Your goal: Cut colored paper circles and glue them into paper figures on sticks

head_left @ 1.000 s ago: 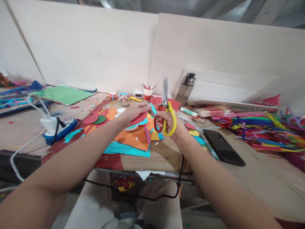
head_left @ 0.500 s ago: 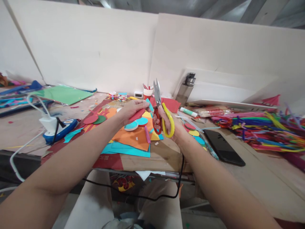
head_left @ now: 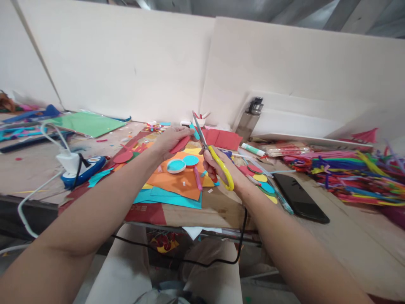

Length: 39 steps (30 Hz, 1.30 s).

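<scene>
Fingers of the left hand [head_left: 172, 137]: pinched together at the tips on a narrow sky-blue paper strip [head_left: 194, 132]; a red paper piece with a curved edge [head_left: 179, 145] is held under the same hand, partly covered by it.
Fingers of the right hand [head_left: 218, 162]: curled round the handles of metal scissors with yellow and red grips [head_left: 222, 164], the red grip mostly hidden.
Blades: pointing up and away, tilted left, next to the blue strip; whether they touch it, or how far they are parted, I cannot tell.
Below the hands: a white-rimmed round piece with a blue top [head_left: 176, 166] and a red-rimmed round piece with a blue top [head_left: 191, 161], side by side on orange paper [head_left: 164, 182]; a slim pink stick [head_left: 198, 179] lies just beside them.
Nearest edge: sky-blue sheets [head_left: 177, 201], partly under the orange paper, on brown cardboard [head_left: 218, 213].
Behind the right hand: red folded paper [head_left: 223, 139], with a white-and-teal glue stick [head_left: 253, 149] just beside it.
Right side: coloured paper discs [head_left: 267, 187], a black phone [head_left: 300, 198] and a heap of multicoloured fuzzy stems [head_left: 344, 171].
Left side: a blue power strip [head_left: 90, 166] and a glossy green sheet [head_left: 91, 123].
</scene>
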Each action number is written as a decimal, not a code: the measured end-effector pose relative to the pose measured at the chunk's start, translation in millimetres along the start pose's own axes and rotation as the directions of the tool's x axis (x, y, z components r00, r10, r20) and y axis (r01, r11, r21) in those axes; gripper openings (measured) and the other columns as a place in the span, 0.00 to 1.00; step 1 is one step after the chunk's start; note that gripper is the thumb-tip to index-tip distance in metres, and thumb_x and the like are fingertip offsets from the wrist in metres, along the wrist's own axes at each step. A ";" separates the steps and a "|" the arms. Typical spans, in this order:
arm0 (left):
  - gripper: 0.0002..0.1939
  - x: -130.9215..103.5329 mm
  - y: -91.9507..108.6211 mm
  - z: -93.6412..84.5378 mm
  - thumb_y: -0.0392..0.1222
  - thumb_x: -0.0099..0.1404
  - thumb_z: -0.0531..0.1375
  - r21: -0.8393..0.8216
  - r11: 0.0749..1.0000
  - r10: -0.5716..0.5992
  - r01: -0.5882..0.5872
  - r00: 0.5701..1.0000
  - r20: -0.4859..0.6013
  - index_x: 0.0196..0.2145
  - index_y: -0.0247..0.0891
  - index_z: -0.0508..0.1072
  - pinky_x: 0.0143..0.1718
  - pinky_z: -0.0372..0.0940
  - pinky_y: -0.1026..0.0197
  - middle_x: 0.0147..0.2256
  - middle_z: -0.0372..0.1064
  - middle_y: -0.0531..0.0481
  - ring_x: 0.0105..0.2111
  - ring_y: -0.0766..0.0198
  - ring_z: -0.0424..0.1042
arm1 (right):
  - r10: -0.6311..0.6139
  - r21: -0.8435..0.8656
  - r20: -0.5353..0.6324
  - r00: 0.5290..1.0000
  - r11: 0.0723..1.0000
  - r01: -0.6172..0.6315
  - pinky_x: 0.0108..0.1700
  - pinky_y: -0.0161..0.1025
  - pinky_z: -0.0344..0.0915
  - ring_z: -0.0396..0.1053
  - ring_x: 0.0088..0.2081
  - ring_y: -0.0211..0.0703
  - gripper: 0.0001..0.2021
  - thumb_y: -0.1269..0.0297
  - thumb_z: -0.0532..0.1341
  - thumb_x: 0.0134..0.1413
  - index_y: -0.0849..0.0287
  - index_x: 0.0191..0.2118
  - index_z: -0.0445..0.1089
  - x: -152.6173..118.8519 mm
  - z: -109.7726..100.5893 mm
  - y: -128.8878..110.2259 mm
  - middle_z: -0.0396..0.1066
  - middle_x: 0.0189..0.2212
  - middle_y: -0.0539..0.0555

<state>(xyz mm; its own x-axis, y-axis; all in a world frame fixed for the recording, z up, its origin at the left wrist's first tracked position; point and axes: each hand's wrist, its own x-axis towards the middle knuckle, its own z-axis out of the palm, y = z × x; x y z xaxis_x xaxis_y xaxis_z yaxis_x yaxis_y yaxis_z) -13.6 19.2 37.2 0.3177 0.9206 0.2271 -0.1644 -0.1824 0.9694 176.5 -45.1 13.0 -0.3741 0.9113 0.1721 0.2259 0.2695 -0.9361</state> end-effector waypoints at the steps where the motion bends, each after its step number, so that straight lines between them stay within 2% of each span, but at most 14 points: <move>1: 0.12 0.2 -0.1 0.2 0.46 0.57 0.63 -0.001 1.000 0.002 -0.002 1.000 -0.008 0.26 0.32 0.73 0.15 0.45 0.68 0.14 0.59 0.57 0.13 0.76 0.50 | -0.001 -0.002 0.001 1.000 1.000 0.001 0.16 0.30 0.53 0.53 0.16 0.28 0.21 0.38 0.55 0.56 0.54 0.36 0.58 0.4 -0.2 0.6 0.59 0.23 0.44; 4: 0.12 0.3 1.1 1.2 0.45 0.57 0.63 -0.024 1.000 0.015 -0.016 0.999 -0.047 0.24 0.33 0.71 0.16 0.44 0.68 0.14 0.58 0.57 0.13 0.76 0.50 | -0.002 0.027 -0.032 0.999 1.000 0.003 0.16 0.29 0.53 0.54 0.17 0.29 0.21 0.40 0.57 0.55 0.54 0.37 0.58 2.2 1.1 1.5 0.59 0.23 0.43; 7: 0.13 -1.1 2.1 3.6 0.45 0.56 0.64 -0.020 0.999 0.048 -0.050 0.995 -0.083 0.22 0.33 0.70 0.17 0.46 0.68 0.14 0.57 0.57 0.14 0.76 0.51 | -0.012 0.110 -0.166 0.986 0.993 0.030 0.16 0.29 0.53 0.54 0.17 0.29 0.21 0.42 0.61 0.52 0.54 0.39 0.59 5.2 4.1 0.9 0.59 0.23 0.42; 10: 0.13 -3.5 -0.3 8.3 0.46 0.55 0.65 0.020 0.998 0.062 -0.061 0.996 -0.057 0.24 0.32 0.73 0.19 0.49 0.68 0.18 0.65 0.54 0.16 0.76 0.54 | -0.027 0.159 -0.326 0.945 0.984 0.083 0.16 0.28 0.52 0.54 0.16 0.28 0.21 0.46 0.63 0.49 0.53 0.42 0.59 7.7 5.0 -0.4 0.61 0.23 0.41; 13: 0.14 -5.5 -5.5 13.2 0.47 0.56 0.66 0.054 0.997 0.059 -0.059 0.998 0.001 0.25 0.31 0.75 0.22 0.52 0.69 0.23 0.70 0.51 0.19 0.76 0.58 | -0.040 0.172 -0.373 0.927 0.979 0.112 0.17 0.29 0.54 0.56 0.17 0.29 0.22 0.50 0.65 0.47 0.53 0.43 0.58 8.6 2.8 -1.0 0.62 0.24 0.41; 18: 0.14 -5.2 -10.9 14.6 0.48 0.56 0.66 0.060 0.996 0.067 -0.067 0.998 0.008 0.25 0.32 0.76 0.26 0.57 0.69 0.27 0.73 0.49 0.24 0.74 0.63 | 0.022 0.106 -0.290 0.957 0.994 0.009 0.15 0.29 0.51 0.54 0.16 0.29 0.20 0.47 0.63 0.51 0.53 0.41 0.60 9.5 -0.6 0.6 0.60 0.22 0.42; 23: 0.12 -3.7 -7.1 11.3 0.45 0.56 0.65 0.031 0.999 0.043 -0.041 0.998 -0.050 0.25 0.32 0.75 0.22 0.54 0.69 0.21 0.70 0.52 0.18 0.76 0.58 | -0.007 -0.008 -0.124 0.992 1.000 0.006 0.15 0.30 0.50 0.53 0.15 0.28 0.18 0.45 0.60 0.55 0.54 0.35 0.58 5.3 -1.3 1.2 0.58 0.22 0.42; 26: 0.10 -2.8 -2.7 9.3 0.42 0.56 0.64 -0.021 0.998 0.057 -0.059 0.994 -0.096 0.23 0.32 0.74 0.21 0.54 0.69 0.19 0.68 0.52 0.16 0.77 0.56 | -0.014 -0.051 -0.074 0.997 0.999 0.010 0.16 0.29 0.51 0.53 0.16 0.28 0.18 0.46 0.59 0.56 0.55 0.33 0.57 1.0 -1.0 -2.8 0.56 0.21 0.42; 31: 0.09 -2.1 2.9 7.0 0.40 0.56 0.62 -0.061 0.996 0.063 -0.072 0.989 -0.137 0.21 0.33 0.72 0.20 0.54 0.69 0.14 0.62 0.54 0.14 0.76 0.54 | -0.004 -0.051 -0.033 0.999 0.999 0.002 0.17 0.29 0.51 0.54 0.17 0.29 0.19 0.44 0.59 0.56 0.55 0.31 0.56 -1.1 0.4 -8.0 0.56 0.22 0.43; 35: 0.09 -2.2 3.3 7.1 0.39 0.56 0.62 -0.063 0.995 0.063 -0.072 0.988 -0.141 0.21 0.33 0.72 0.19 0.53 0.69 0.15 0.63 0.54 0.14 0.76 0.54 | 0.006 -0.085 -0.030 1.000 0.996 -0.008 0.15 0.29 0.50 0.51 0.16 0.27 0.20 0.45 0.59 0.56 0.55 0.30 0.55 0.3 0.0 -6.6 0.55 0.21 0.43; 39: 0.09 -2.8 3.8 8.3 0.40 0.56 0.62 -0.053 0.997 0.049 -0.058 0.987 -0.152 0.22 0.33 0.72 0.20 0.54 0.70 0.16 0.63 0.54 0.15 0.76 0.55 | 0.022 -0.075 -0.033 0.999 0.997 -0.025 0.15 0.29 0.51 0.53 0.17 0.28 0.20 0.44 0.59 0.56 0.55 0.30 0.55 0.0 -0.2 -7.1 0.56 0.22 0.43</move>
<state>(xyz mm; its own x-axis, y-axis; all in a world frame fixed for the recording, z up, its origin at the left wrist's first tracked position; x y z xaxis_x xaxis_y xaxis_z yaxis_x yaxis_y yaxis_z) -7.4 13.1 41.0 0.1640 0.9521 0.2580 -0.2318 -0.2170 0.9483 175.0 -47.0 19.8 -0.3387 0.9270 0.1614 0.3015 0.2694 -0.9146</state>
